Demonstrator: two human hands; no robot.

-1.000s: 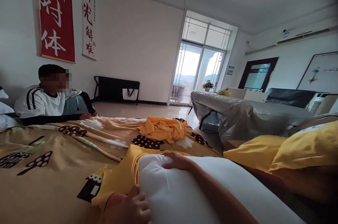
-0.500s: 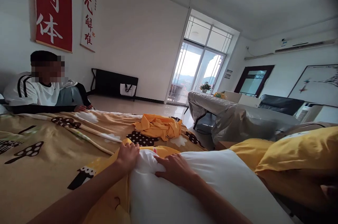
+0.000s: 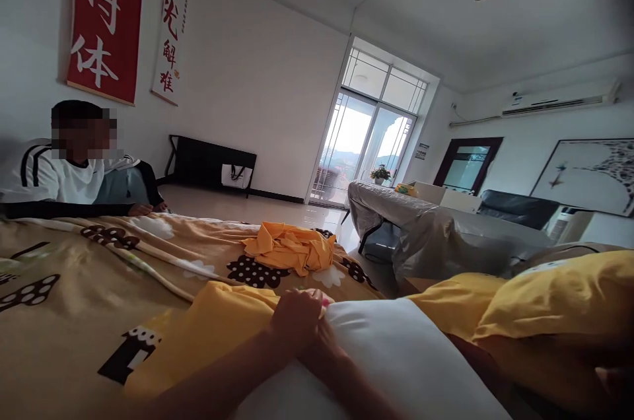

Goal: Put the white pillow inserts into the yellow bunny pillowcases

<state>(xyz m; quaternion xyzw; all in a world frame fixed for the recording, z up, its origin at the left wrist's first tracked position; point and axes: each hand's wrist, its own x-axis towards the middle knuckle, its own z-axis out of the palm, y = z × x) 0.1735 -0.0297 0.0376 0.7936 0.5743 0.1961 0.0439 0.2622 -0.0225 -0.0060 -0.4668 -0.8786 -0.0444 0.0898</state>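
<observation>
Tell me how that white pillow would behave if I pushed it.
The white pillow would probably squash and bend, given its puffy bulge. It's likely light for its size, since it looks padded. Its broad, flattened shape should make rolling unlikely.

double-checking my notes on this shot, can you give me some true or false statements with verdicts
1. The left hand and right hand are close together. True.
2. The yellow cover hides the whole white pillow. False: much white shows.
3. Orange cloth lies crumpled on the patterned blanket. True.
4. The seated person is at picture right. False: at picture left.
5. The red banner hangs left of the white banner. True.
</observation>
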